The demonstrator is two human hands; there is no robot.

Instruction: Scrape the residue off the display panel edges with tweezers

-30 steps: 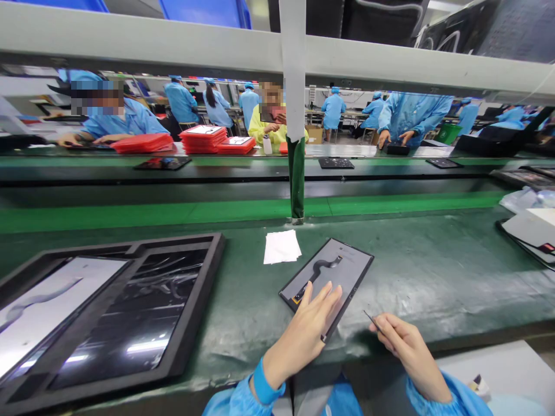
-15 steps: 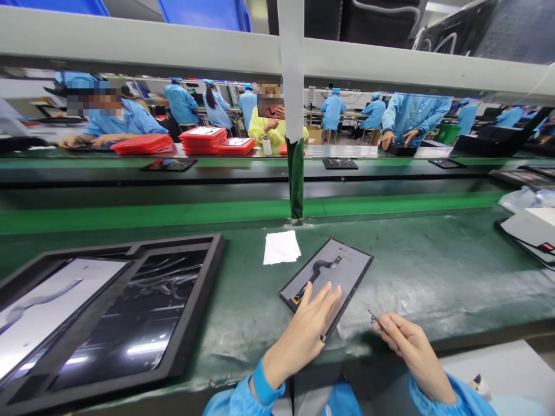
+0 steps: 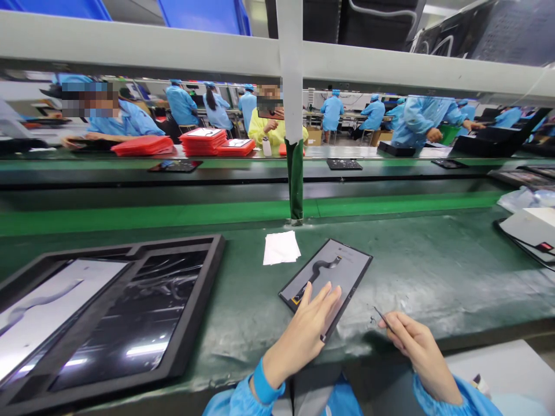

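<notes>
My left hand lies flat over the lower part of a display panel, its fingers spread on the grey back. The panel sits at a slant on the green mat, with a dark ribbon cable curving across it. To the right, my right hand is closed in a pinch around thin dark tweezers, which point up and left. Small dark bits show on the mat beside the tweezer tip; what they are cannot be made out.
At the left, a black foam tray holds two panels. White paper sheets lie behind the display panel. A post rises at the bench's back edge. Beyond, a belt carries dark panels, and co-workers sit or stand past it.
My right hand has drawn slightly right with the tweezers, away from the dark bits. My left hand and the panel stay put. Pieces on the belt have shifted right; a co-worker across it has moved.
</notes>
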